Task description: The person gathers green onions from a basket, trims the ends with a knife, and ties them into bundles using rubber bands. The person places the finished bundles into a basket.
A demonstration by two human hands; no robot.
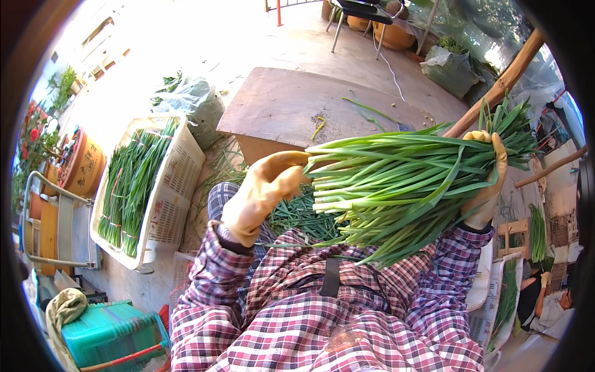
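A thick, loose bunch of green Chinese chives lies across the front of my body, pale stem ends to the left and leaf tips to the right. My right hand, in a tan rubber glove, is wrapped around the leafy end. At the cut ends, my gloved left hand pinches the edge of the bunch between thumb and fingers; its fingertips are partly hidden by the stems. Below the bunch, loose green leaves are heaped near my lap.
A low wooden table with leaf scraps stands ahead. On the left, a white plastic crate holds tied chive bundles, beside a clear plastic bag. A wooden pole slants at right. Another crate and a person's arm are lower right.
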